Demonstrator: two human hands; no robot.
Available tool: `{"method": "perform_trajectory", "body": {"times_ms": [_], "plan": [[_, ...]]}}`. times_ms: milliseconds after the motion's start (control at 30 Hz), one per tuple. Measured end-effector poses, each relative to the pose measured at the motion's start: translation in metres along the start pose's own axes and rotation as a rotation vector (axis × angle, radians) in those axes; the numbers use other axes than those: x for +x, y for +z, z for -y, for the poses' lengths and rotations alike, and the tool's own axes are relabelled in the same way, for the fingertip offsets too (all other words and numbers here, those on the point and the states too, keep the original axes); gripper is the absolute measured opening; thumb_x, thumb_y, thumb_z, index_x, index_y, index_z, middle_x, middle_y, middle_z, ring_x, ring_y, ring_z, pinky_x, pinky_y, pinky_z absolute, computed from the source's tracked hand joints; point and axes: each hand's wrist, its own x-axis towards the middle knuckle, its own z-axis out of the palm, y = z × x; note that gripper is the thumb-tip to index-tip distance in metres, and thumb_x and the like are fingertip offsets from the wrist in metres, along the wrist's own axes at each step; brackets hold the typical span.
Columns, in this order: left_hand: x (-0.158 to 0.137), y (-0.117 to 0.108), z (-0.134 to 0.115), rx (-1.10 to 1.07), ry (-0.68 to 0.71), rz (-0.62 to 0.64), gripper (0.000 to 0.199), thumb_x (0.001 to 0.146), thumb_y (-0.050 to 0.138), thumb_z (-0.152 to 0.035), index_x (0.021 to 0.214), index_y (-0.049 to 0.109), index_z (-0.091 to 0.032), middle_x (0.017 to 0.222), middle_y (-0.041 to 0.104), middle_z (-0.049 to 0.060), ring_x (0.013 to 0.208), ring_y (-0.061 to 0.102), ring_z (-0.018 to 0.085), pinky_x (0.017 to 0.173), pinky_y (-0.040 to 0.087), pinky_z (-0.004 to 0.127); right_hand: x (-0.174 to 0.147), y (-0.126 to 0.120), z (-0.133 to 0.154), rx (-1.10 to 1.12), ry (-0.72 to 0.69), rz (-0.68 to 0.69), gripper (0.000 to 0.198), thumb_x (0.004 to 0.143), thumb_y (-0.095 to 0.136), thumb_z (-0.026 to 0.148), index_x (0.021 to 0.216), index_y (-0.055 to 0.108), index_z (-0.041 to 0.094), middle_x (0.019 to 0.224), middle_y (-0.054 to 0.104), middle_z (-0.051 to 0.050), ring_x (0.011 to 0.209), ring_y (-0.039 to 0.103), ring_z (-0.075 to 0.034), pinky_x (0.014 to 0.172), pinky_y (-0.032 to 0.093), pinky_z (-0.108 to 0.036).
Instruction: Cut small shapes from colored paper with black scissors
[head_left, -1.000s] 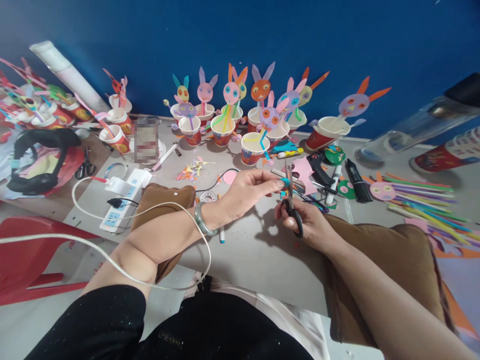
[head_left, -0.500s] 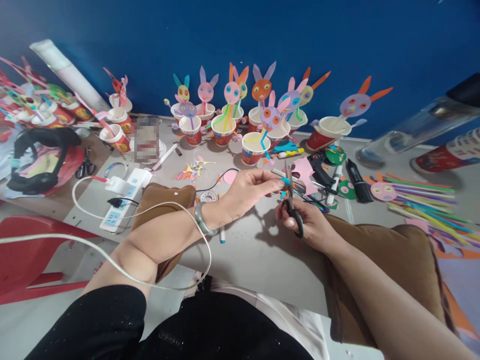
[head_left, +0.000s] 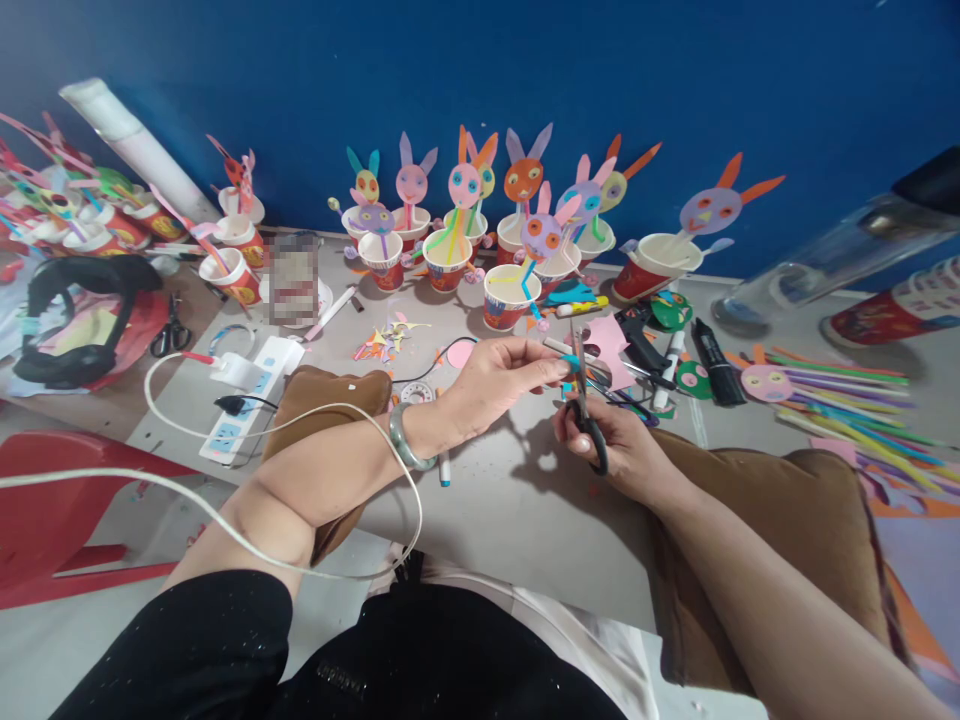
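Observation:
Between thumb and fingertips, my left hand (head_left: 499, 385) pinches a small piece of teal paper (head_left: 571, 363). My right hand (head_left: 619, 445) is closed around the black handles of a pair of scissors (head_left: 589, 420), whose blades point away from me and meet the paper's right edge. Both hands are above the grey table (head_left: 517, 530). Just beyond them stands a red paper cup (head_left: 510, 300) with a rabbit-faced figure (head_left: 546, 238) rising from it. A pink paper offcut (head_left: 609, 350) lies behind the scissors.
Several rabbit cups line the blue wall. Right of my hands lie a black marker (head_left: 718, 362), a glue gun (head_left: 643, 345) and coloured strips (head_left: 855, 395). A brown cushion (head_left: 757, 550) is under my right forearm. A white cable (head_left: 405, 480) crosses my left arm, near a power strip (head_left: 251, 400).
Hardly anything differs. The scissors and the fingers of my right hand have shifted very slightly; my left hand keeps its pinch on the teal paper.

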Motion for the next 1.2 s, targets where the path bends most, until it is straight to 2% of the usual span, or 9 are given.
{"method": "perform_trajectory", "body": {"times_ms": [133,500,867,1200], "plan": [[-0.0001,-0.0001,0.0003,0.006,0.006,-0.005,0.035,0.068,0.083,-0.044,0.075,0.068,-0.013,0.071,0.065,0.0,0.067,0.054,0.007,0.068,0.043,0.025,-0.0006,-0.0007,0.0017,0.005,0.009,0.003,0.045,0.083,0.063,0.061,0.064,0.052,0.021,0.068,0.06,-0.003,0.066,0.052,-0.018,0.061,0.041,-0.03],[-0.0014,0.0003,-0.0012,0.011,0.015,-0.005,0.035,0.064,0.084,-0.042,0.075,0.068,-0.013,0.07,0.065,-0.001,0.065,0.054,0.007,0.067,0.043,0.025,-0.0002,-0.0013,0.0034,-0.005,0.006,0.015,0.054,0.083,0.057,0.072,0.065,0.052,0.021,0.068,0.059,-0.004,0.064,0.051,-0.018,0.058,0.039,-0.031],[-0.001,-0.0006,-0.0018,0.03,0.032,0.003,0.032,0.067,0.083,-0.04,0.076,0.068,-0.013,0.071,0.065,-0.001,0.067,0.055,0.008,0.068,0.044,0.026,-0.0011,-0.0022,0.0051,-0.008,0.005,0.02,0.045,0.086,0.06,0.061,0.066,0.053,0.022,0.066,0.057,-0.003,0.065,0.051,-0.019,0.06,0.039,-0.031],[-0.0008,-0.0012,-0.0043,0.03,0.046,-0.011,0.032,0.067,0.084,-0.04,0.073,0.067,-0.013,0.069,0.066,0.0,0.067,0.056,0.007,0.069,0.045,0.025,0.0004,-0.0029,0.0053,-0.032,-0.004,0.027,0.043,0.085,0.06,0.061,0.066,0.054,0.022,0.064,0.056,-0.003,0.067,0.053,-0.02,0.064,0.041,-0.034]]}}
